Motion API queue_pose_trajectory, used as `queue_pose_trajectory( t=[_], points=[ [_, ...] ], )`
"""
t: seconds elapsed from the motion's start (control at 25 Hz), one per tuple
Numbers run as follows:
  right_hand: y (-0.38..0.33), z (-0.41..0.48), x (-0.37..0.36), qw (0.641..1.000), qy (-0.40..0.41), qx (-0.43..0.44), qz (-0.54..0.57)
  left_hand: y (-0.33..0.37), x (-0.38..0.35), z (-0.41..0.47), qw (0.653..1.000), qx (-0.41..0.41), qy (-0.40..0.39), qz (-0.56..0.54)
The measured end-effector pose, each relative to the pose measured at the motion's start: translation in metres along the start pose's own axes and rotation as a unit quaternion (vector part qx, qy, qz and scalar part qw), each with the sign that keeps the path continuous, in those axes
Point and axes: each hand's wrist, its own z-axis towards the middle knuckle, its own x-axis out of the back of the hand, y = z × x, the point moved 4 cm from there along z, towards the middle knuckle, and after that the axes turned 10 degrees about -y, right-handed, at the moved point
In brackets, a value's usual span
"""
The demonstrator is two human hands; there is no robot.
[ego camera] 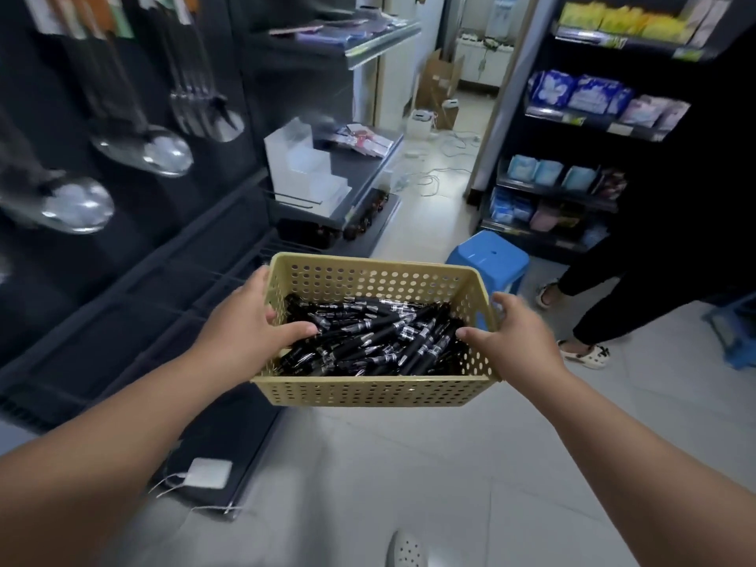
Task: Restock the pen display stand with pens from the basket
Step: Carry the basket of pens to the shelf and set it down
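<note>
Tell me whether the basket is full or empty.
Partly full: the basket holds a layer of black pens, well below its rim.

Small shop aisle, dark shelves (pixel 589 189) on the right stacked with packaged goods (pixel 589 94), probably sanitary pads, price labels (pixel 619 128) along shelf edges, carded steel ladles (pixel 77 204) hanging on the left, clear display stand (pixel 302 165) farther along, tiled floor (pixel 409 464).

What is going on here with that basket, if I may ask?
A person holds a tan perforated basket of black pens, the left grip on its left wall and the right grip on its right wall, thumbs inside. The clear tiered pen display stand sits on a shelf ahead to the left; no pens show in it yet.
</note>
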Motion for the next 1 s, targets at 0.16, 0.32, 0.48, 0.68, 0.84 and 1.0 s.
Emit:
queue_pose_trajectory(
  t=[0.16,0.32,0.48,0.68,0.84,1.0],
  points=[
    [0.033,0.078,0.064,1.0,-0.007,0.005,0.013,0.062,-0.04,0.062,0.998,0.021,0.002,-0.06],
    [0.051,0.142,0.107,0.999,0.004,0.006,0.039,0.109,-0.063,0.114,0.994,0.004,0.003,-0.11],
    [0.065,0.191,0.13,0.998,0.024,0.001,0.059,0.139,-0.068,0.17,0.982,0.004,0.007,-0.187],
    [0.071,0.268,0.156,0.996,0.044,-0.023,0.068,0.164,-0.083,0.263,0.954,0.001,-0.039,-0.297],
    [0.058,0.341,0.177,0.995,0.058,-0.033,0.076,0.183,-0.086,0.347,0.948,-0.01,-0.048,-0.316],
    [0.041,0.417,0.201,0.995,0.074,-0.035,0.06,0.215,-0.079,0.426,0.947,-0.019,-0.051,-0.316]
  ],
)
